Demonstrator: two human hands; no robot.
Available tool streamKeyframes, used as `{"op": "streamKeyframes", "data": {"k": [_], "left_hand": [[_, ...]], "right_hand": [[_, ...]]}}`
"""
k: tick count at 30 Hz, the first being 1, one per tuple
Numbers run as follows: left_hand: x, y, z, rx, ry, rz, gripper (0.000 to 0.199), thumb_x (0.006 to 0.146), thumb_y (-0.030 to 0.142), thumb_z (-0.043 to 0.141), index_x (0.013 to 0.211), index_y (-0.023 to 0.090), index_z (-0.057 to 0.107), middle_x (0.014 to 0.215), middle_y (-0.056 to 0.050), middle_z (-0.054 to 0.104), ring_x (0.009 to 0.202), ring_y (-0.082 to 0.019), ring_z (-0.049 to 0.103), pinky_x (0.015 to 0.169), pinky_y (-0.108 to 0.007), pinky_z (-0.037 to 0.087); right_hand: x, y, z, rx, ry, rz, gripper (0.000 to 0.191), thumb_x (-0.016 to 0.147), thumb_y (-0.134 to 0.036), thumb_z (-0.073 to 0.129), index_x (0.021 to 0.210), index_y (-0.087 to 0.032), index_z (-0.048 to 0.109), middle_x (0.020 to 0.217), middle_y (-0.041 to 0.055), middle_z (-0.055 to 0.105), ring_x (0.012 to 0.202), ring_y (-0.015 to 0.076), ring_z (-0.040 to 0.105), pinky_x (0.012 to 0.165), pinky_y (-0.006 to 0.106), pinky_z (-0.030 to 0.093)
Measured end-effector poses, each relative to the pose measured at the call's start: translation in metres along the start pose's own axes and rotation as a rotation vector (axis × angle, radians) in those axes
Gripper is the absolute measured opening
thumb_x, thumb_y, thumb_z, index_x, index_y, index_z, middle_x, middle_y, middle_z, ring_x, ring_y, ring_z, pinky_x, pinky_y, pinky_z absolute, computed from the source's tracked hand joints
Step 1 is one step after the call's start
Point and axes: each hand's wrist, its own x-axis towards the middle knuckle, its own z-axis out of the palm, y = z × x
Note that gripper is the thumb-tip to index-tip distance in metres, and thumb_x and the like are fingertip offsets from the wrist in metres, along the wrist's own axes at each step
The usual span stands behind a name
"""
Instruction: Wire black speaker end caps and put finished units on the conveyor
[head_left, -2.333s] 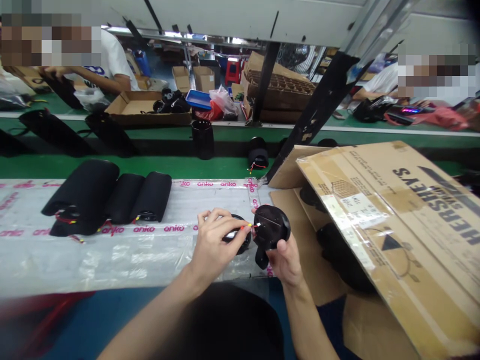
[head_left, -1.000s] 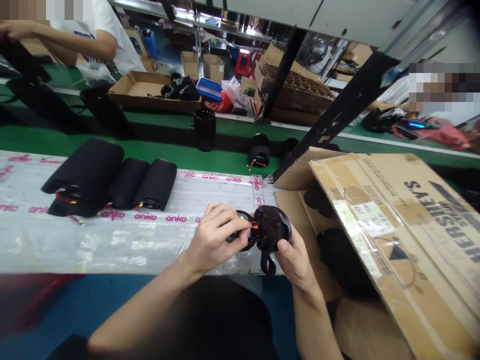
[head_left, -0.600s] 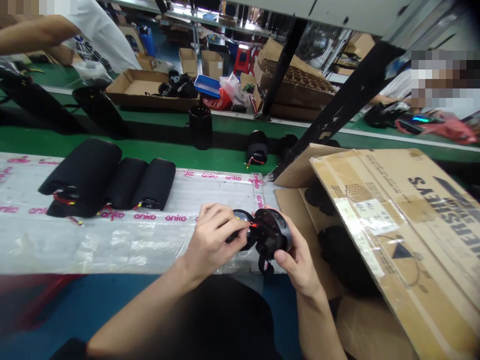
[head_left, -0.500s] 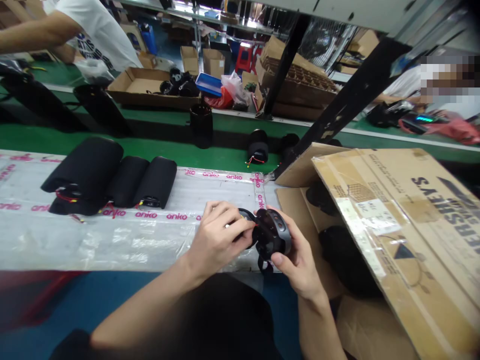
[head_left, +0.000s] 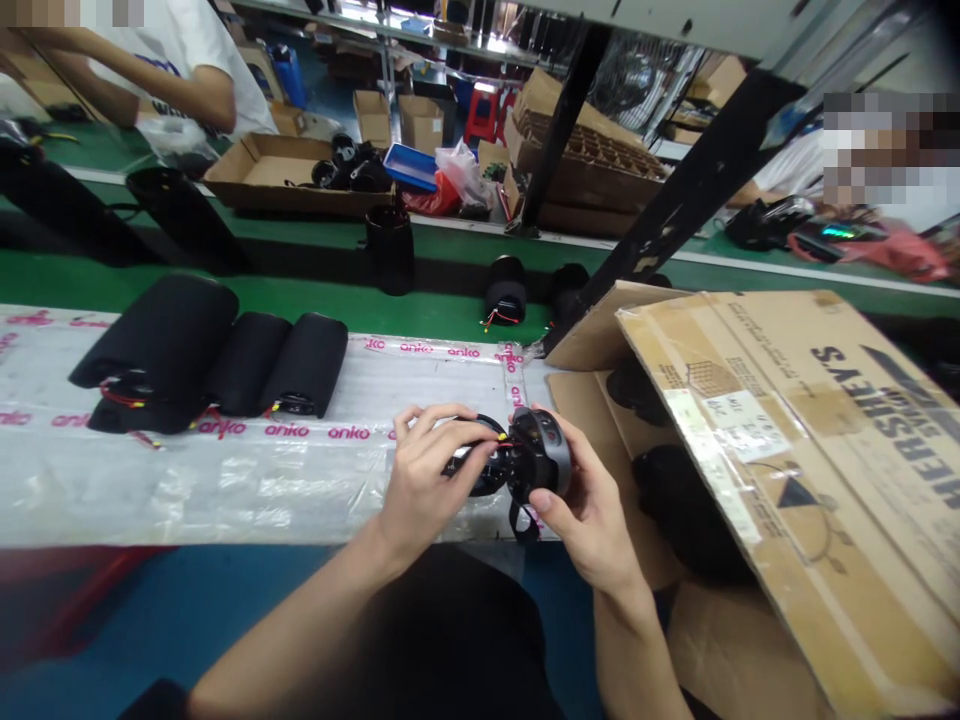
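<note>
My left hand [head_left: 427, 475] pinches thumb and forefinger at thin red wires with a small yellow connector [head_left: 502, 437]. Beneath those fingers is a round black open-ended housing [head_left: 491, 472], its far part covered by the hand. My right hand [head_left: 596, 510] is closed around a black end cap with a grey rim [head_left: 551, 452], its inner side turned toward the housing. A black strap loop [head_left: 523, 525] hangs below the cap. Left of my hands, several black fabric-covered cylinders [head_left: 307, 365] lie on the wrapped work surface [head_left: 300, 490], wires poking from their ends.
At right, an open cardboard box [head_left: 810, 450] holds dark cylinders. More black cylinders [head_left: 390, 250] stand on the green belt [head_left: 442, 310]. A slanted black post [head_left: 675, 210] rises behind the box. Across the belt, a person in a white shirt [head_left: 202, 80] works near a shallow carton [head_left: 300, 190].
My left fingers have shifted slightly back from the cap, and the yellow connector and wires now show. The cap has turned a little. Across the belt, the person's arm has moved.
</note>
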Motion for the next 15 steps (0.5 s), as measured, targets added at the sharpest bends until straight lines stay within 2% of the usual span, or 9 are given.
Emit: {"op": "streamKeyframes", "data": {"k": [6,11,15], "left_hand": [[0.011,-0.001,0.002,-0.026,-0.008,0.127,0.006,0.101,0.018,0.070,0.099,0.023,0.072,0.092,0.000,0.083,0.091,-0.020,0.077,0.095,-0.041,0.042],[0.021,-0.004,-0.004,0.021,-0.139,0.192,0.007,0.102,0.018,0.065,0.098,0.021,0.070,0.091,-0.003,0.081,0.088,-0.020,0.075,0.085,-0.038,0.047],[0.028,-0.005,-0.008,-0.040,-0.230,0.183,0.008,0.103,0.018,0.066,0.096,0.020,0.069,0.091,-0.002,0.081,0.087,-0.019,0.077,0.087,-0.039,0.046]], "right_hand": [[-0.002,0.000,0.000,-0.007,0.003,-0.017,0.069,0.095,-0.044,0.081,0.157,-0.031,0.055,0.155,0.0085,0.067,0.136,0.0295,0.070,0.112,0.040,0.060],[-0.003,0.000,-0.003,-0.082,-0.035,-0.014,0.077,0.092,-0.045,0.083,0.161,-0.031,0.051,0.158,0.0100,0.063,0.139,0.0322,0.066,0.113,0.043,0.059],[0.000,-0.005,-0.012,-0.195,-0.074,-0.004,0.083,0.086,-0.045,0.090,0.159,-0.032,0.053,0.158,0.0110,0.061,0.132,0.0340,0.069,0.112,0.047,0.058]]}}
